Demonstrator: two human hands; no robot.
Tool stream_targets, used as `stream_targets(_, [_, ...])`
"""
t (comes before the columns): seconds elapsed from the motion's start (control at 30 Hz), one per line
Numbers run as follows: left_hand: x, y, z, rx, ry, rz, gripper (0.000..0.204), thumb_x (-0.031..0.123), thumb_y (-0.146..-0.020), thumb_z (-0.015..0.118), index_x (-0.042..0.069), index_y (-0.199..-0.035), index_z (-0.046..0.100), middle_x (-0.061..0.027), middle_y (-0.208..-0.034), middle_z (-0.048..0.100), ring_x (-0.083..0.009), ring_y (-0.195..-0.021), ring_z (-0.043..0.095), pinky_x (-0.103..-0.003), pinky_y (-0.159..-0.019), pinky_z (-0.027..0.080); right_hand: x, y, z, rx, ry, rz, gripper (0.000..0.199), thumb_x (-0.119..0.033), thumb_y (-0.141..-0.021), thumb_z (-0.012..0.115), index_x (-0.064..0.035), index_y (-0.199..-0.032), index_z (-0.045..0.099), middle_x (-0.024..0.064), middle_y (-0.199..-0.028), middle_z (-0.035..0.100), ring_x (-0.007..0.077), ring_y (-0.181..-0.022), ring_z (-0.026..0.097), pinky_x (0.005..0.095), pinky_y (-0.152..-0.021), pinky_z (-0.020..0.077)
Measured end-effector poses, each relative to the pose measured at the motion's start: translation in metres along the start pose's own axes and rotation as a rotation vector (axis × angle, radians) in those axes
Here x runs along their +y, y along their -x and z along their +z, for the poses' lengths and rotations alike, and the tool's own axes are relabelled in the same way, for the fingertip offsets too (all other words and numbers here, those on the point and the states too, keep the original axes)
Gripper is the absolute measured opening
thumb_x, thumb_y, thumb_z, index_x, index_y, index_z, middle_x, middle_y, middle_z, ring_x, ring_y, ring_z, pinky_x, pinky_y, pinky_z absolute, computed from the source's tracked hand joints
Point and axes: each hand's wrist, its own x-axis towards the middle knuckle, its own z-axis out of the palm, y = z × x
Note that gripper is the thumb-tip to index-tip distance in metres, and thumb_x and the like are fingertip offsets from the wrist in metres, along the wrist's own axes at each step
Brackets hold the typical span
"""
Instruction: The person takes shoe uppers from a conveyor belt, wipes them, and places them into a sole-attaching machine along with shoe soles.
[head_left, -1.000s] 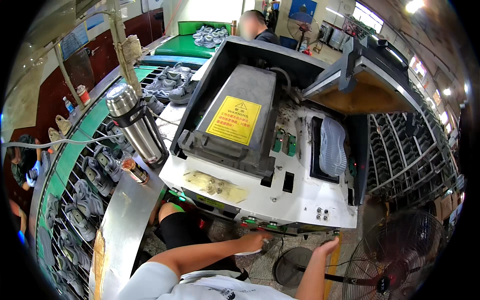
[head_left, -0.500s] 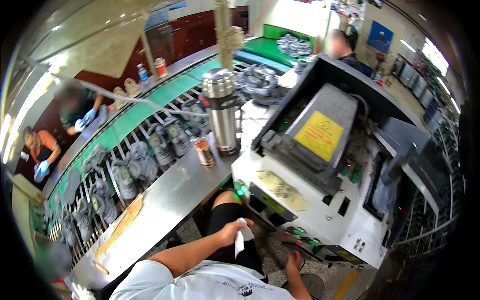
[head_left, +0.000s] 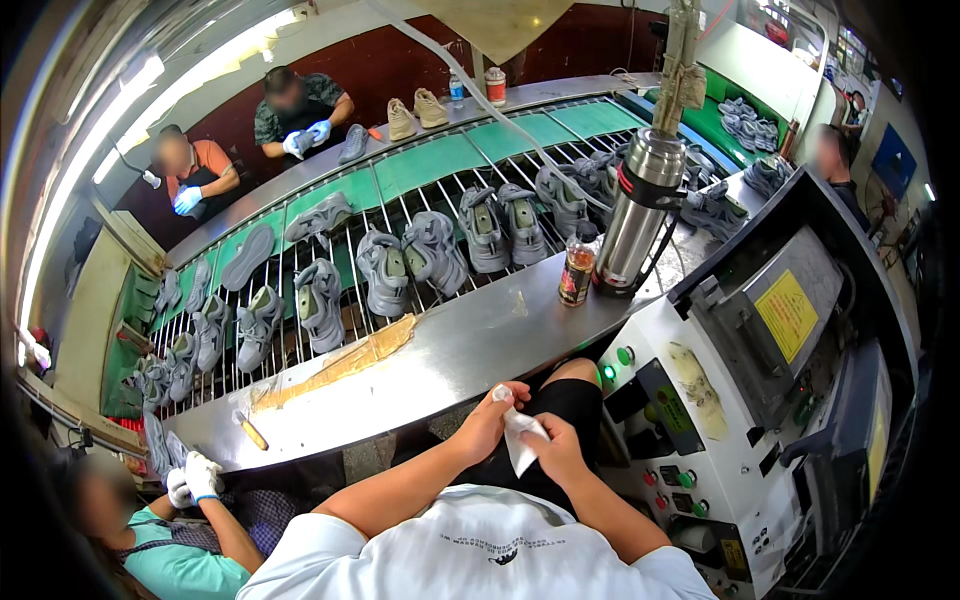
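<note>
A crumpled white tissue point(head_left: 519, 446) is held above my lap, in front of the metal ledge. My left hand point(head_left: 484, 424) has its fingers closed on the upper end of it. Lower down, the fingers of my right hand point(head_left: 560, 450) grip its right side. The bottom of the tissue hangs loose between both hands. My dark shorts point(head_left: 572, 398) show just behind them.
Grey shoes point(head_left: 436, 252) stand in rows on a roller conveyor point(head_left: 345, 285). A steel thermos point(head_left: 640, 215) and a bottle point(head_left: 577, 268) sit on the ledge point(head_left: 460, 345). A control machine point(head_left: 720, 420) flanks my right; a gloved co-worker point(head_left: 190, 545) is at left.
My right hand has risen from low at the right and joined my left hand on the tissue. The view has swung left, bringing the co-workers and the shoe rows further in.
</note>
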Motion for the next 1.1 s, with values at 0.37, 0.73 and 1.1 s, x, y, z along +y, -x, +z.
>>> stream_targets(0.37, [0.018,0.007,0.013,-0.199,-0.081,-0.234,0.032,0.017,-0.092,0.059,-0.001,-0.118,0.053,-0.0063,-0.108,0.062,-0.0153,-0.099,0.060,-0.032,-0.088,0.048,-0.044,0.023,-0.023,0.079,-0.473,0.113,0.023,0.000,-0.080,0.059,0.0026,-0.102,0.060,0.0090,-0.092,0.065,0.0161,-0.082,0.063,0.0276,-0.074,0.0494])
stream_targets(0.73, [0.157,0.069,0.144,-1.129,-0.138,0.588,0.024,0.013,-0.089,0.059,-0.006,-0.103,0.056,-0.0158,-0.095,0.057,-0.0254,-0.075,0.056,-0.034,-0.066,0.046,-0.072,0.047,-0.108,0.684,-0.132,-0.355,0.008,-0.001,-0.082,0.056,-0.0014,-0.089,0.059,0.0012,-0.071,0.054,0.0089,-0.062,0.053,0.0214,-0.059,0.0416])
stream_targets(1.1, [0.189,0.052,0.161,-1.387,0.075,0.448,0.018,0.004,-0.090,0.055,-0.010,-0.102,0.057,-0.0232,-0.106,0.054,-0.0339,-0.087,0.056,-0.042,-0.073,0.047,-0.132,-0.010,-0.306,1.465,1.127,-0.449,0.029,-0.012,-0.078,0.064,-0.0047,-0.105,0.059,0.0156,-0.108,0.059,0.0309,-0.105,0.055,0.0410,-0.089,0.0437])
